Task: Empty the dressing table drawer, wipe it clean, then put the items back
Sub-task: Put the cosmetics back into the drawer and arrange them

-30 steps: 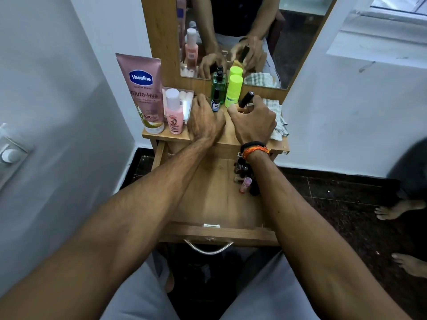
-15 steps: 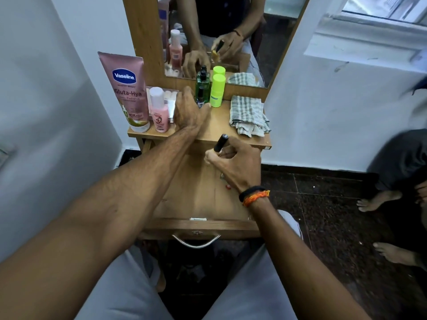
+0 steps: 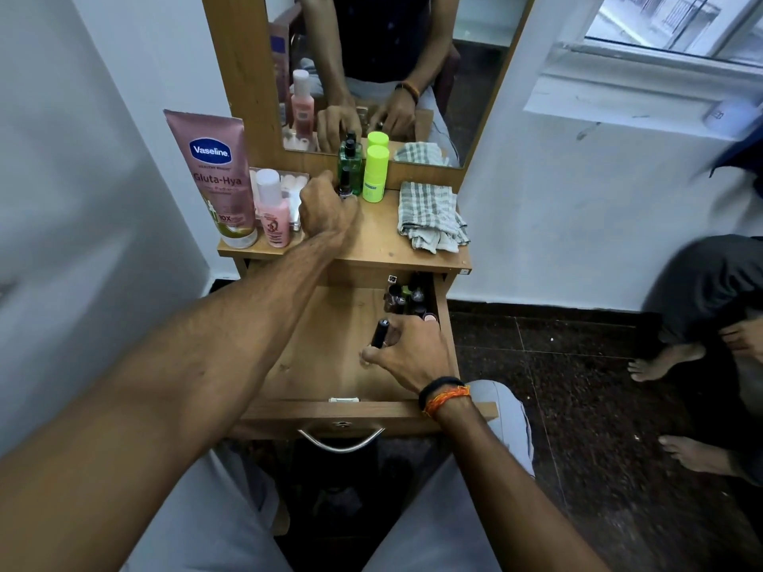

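While right hand (image 3: 406,353) fingers grip a black tube (image 3: 379,333) over the drawer (image 3: 326,357), left hand (image 3: 326,208) curled — grasp unclear

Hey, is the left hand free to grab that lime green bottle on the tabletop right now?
Probably yes. The left hand sits on the tabletop by the small dark bottle, and the lime green bottle stands just beyond it, nothing between.

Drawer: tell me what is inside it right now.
In the drawer, small dark cosmetic tubes cluster at the back right corner. The right hand holds a black tube over the bare floor. The tabletop hides the rear.
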A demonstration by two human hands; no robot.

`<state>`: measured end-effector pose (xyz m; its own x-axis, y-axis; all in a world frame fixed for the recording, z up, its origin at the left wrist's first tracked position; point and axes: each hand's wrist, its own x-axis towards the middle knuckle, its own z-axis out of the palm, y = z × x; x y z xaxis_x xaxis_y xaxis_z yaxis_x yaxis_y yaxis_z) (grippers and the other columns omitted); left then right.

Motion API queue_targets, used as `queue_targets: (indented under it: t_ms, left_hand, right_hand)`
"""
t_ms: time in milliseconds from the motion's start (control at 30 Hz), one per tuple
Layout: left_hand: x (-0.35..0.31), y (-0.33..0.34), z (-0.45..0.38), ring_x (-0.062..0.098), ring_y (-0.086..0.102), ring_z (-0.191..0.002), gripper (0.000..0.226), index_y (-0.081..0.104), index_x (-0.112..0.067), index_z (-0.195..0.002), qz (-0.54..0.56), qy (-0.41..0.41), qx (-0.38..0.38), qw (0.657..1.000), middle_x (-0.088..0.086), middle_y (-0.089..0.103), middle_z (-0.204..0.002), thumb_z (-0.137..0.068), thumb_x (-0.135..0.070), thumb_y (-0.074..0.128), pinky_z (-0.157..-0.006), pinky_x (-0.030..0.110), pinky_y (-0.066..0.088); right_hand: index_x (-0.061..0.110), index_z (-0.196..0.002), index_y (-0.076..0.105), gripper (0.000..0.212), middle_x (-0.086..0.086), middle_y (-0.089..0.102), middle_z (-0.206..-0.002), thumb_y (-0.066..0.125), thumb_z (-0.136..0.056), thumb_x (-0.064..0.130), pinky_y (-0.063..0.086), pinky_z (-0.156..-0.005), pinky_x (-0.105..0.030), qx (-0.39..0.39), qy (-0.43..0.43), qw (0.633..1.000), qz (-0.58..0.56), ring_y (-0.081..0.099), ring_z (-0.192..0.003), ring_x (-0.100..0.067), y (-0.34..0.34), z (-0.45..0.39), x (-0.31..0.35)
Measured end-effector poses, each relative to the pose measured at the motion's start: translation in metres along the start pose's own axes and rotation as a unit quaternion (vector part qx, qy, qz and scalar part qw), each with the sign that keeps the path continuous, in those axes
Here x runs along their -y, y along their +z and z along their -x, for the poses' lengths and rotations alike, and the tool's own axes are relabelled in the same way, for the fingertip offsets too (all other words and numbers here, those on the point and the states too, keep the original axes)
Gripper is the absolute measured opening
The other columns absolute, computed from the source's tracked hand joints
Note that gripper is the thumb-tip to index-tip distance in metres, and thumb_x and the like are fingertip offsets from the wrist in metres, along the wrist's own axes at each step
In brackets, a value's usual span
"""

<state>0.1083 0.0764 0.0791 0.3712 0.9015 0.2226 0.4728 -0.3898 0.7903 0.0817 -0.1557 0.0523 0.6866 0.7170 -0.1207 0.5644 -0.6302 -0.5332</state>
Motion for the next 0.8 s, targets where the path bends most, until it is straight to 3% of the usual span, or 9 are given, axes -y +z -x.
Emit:
queue_targets:
  t_ms: [100,200,267,367,533,667,800]
  left_hand:
    - [-0.001,-0.004,-0.004,0.035,0.066,-0.091,0.019,0.069,-0.007,-0.095,0.004,-0.003,0.007,1.0,0.014,0.071,-0.094,-0.082,-0.022,0.07,-0.076,0.037,0.05]
    - [-0.01,-0.008,0.009,0.023,0.064,-0.084,0.017,0.068,-0.013,-0.093,0.018,-0.016,-0.033,0.999,0.004,0.072,-0.093,-0.079,-0.022,0.071,-0.065,0.03,0.044]
    - [-0.011,-0.011,0.014,0.019,0.064,-0.082,0.016,0.068,-0.016,-0.091,0.024,0.003,-0.047,0.999,0.0,0.071,-0.091,-0.077,-0.024,0.071,-0.065,0.031,0.049]
    - [-0.01,-0.021,0.018,0.015,0.064,-0.082,0.016,0.069,-0.015,-0.091,0.033,0.051,-0.055,0.997,0.0,0.071,-0.092,-0.076,-0.022,0.073,-0.071,0.037,0.057]
    - [-0.001,-0.033,0.053,0.01,0.064,-0.082,0.018,0.07,-0.018,-0.093,0.064,0.122,-0.051,0.989,-0.004,0.069,-0.092,-0.077,-0.025,0.074,-0.068,0.034,0.059]
    - [0.013,-0.039,0.095,0.011,0.064,-0.081,0.019,0.068,-0.018,-0.093,0.073,0.137,-0.001,0.988,-0.003,0.068,-0.089,-0.077,-0.022,0.077,-0.067,0.026,0.057]
    - [0.025,-0.04,0.133,0.013,0.062,-0.074,0.017,0.068,-0.015,-0.089,0.042,0.133,0.06,0.988,-0.001,0.067,-0.083,-0.077,-0.021,0.079,-0.061,0.026,0.055]
  right_hand:
    - [0.019,-0.082,0.068,0.033,0.006,0.063,-0.08,0.081,-0.067,0.045,0.029,-0.051,-0.016,0.026,0.009,0.999,0.043,0.046,-0.073,-0.01,0.001,-0.001,-0.004]
    - [0.014,-0.107,0.061,0.058,0.0,0.058,-0.092,0.082,-0.063,0.047,0.049,-0.066,-0.025,0.03,0.02,0.996,0.08,0.056,-0.09,-0.02,0.006,-0.001,-0.007]
    - [0.012,-0.115,0.055,0.065,-0.002,0.059,-0.093,0.082,-0.065,0.043,0.055,-0.075,-0.031,0.037,0.026,0.995,0.09,0.063,-0.095,-0.025,0.005,0.0,-0.007]
    - [0.012,-0.122,0.051,0.067,-0.001,0.058,-0.088,0.081,-0.068,0.039,0.055,-0.073,-0.031,0.047,0.026,0.994,0.099,0.064,-0.091,-0.026,0.006,0.002,-0.008]
    - [0.011,-0.114,0.063,0.05,0.009,0.047,-0.067,0.081,-0.073,0.031,0.054,-0.069,-0.028,0.04,0.031,0.994,0.1,0.056,-0.075,-0.016,0.006,0.004,-0.011]
    - [0.012,-0.103,0.068,0.034,-0.002,0.058,-0.095,0.083,-0.075,0.024,0.052,-0.076,-0.03,0.014,0.061,0.993,0.103,0.062,-0.094,-0.023,0.003,0.007,-0.017]
    - [0.012,-0.095,0.066,0.028,-0.008,0.067,-0.095,0.082,-0.076,0.025,0.055,-0.08,-0.036,-0.009,0.089,0.992,0.093,0.065,-0.097,-0.029,-0.001,0.009,-0.019]
